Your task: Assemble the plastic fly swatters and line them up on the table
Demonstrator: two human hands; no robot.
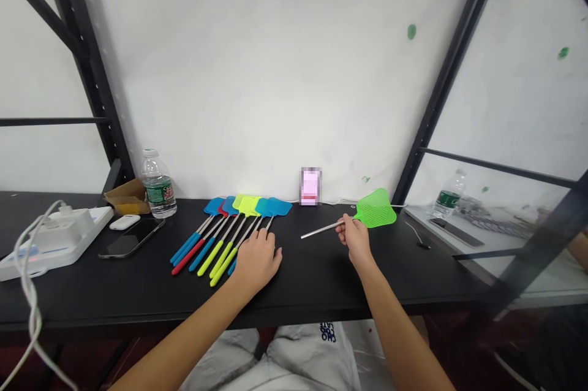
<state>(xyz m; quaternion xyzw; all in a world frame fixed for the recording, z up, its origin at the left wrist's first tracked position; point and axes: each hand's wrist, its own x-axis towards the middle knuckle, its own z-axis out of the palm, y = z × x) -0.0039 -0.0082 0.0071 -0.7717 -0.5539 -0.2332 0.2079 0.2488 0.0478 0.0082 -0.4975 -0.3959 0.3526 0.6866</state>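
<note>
Black desk (pixel 367 280) below me: right hand (pixel 356 239) grips a green fly swatter (pixel 375 208); left hand (pixel 256 260), seemingly open, could shove the swatter row (pixel 223 259) askew.

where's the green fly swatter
In the head view, the green fly swatter is gripped by its handle in the right hand, over the black table, to the right of the row of other fly swatters.
</note>
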